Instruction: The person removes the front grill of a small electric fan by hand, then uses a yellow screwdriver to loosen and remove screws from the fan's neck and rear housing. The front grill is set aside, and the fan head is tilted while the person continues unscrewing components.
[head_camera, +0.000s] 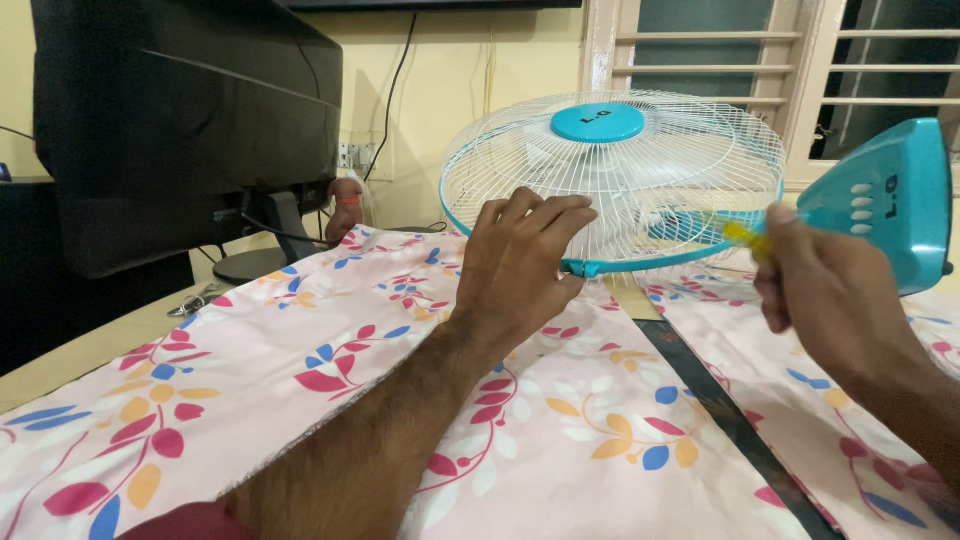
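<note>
A table fan lies on its side on flowered pink cloth, its white wire grille (660, 170) with a teal hub facing up and its teal base (890, 200) at the right. My left hand (515, 270) rests on the grille's teal rim, fingers curled over the wires. My right hand (830, 300) holds a tool with a yellow handle (745, 238), pointed toward the rim of the grille. The tool's tip is hidden among the wires.
A black monitor (180, 120) on a stand sits at the left with cables behind it. The flowered cloth (300, 380) covers the table, with a dark gap (720, 400) between two pieces. Another person's hand (345, 210) shows behind the monitor. Window bars stand at the back right.
</note>
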